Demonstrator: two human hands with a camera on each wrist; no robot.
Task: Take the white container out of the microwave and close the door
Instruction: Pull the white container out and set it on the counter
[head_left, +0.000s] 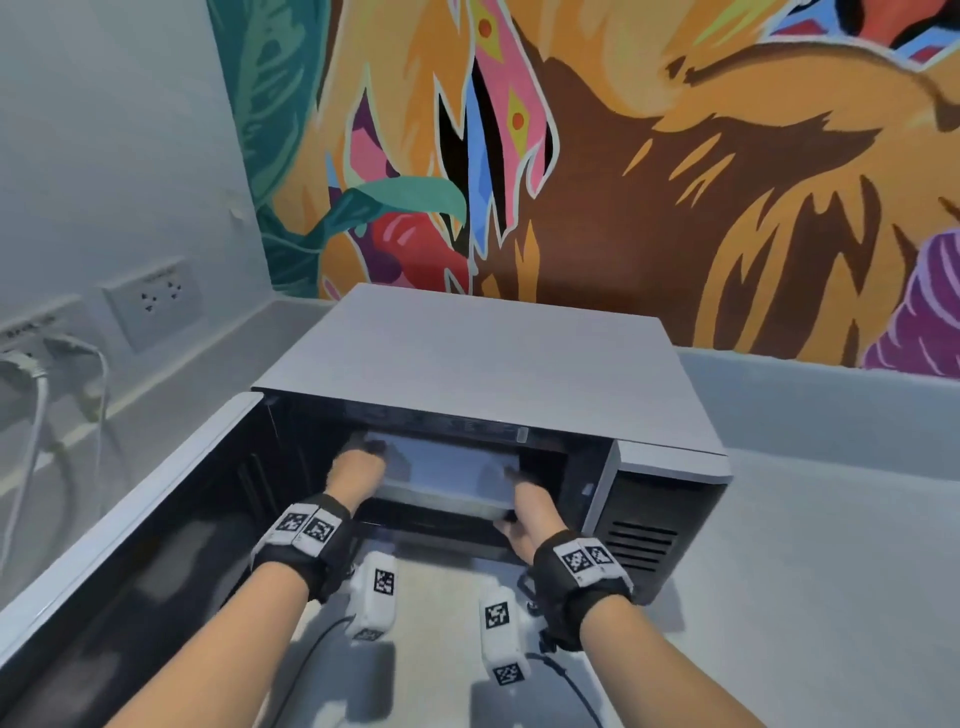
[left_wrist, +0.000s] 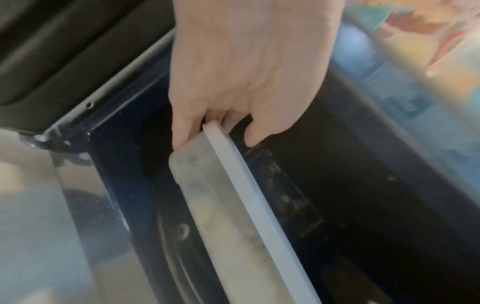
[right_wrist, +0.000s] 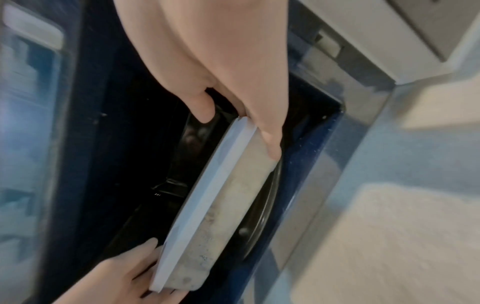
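A flat white container (head_left: 447, 475) with a pale lid sits inside the open microwave (head_left: 483, 358), at its mouth. My left hand (head_left: 358, 467) grips its left end and my right hand (head_left: 524, 506) grips its right end. In the left wrist view, my left hand (left_wrist: 228, 127) pinches the container (left_wrist: 231, 205) with a finger on each face of the lid's edge. My right hand (right_wrist: 239, 117) holds the other end of the container (right_wrist: 223, 197) the same way, above the glass turntable (right_wrist: 262, 207). The microwave door (head_left: 130, 525) hangs wide open to the left.
The microwave stands on a grey counter (head_left: 831, 571) against a painted mural wall. Wall sockets (head_left: 153, 304) with plugged cables (head_left: 31, 415) sit on the left wall beyond the open door. Wrist-camera units (head_left: 376, 592) hang under both wrists.
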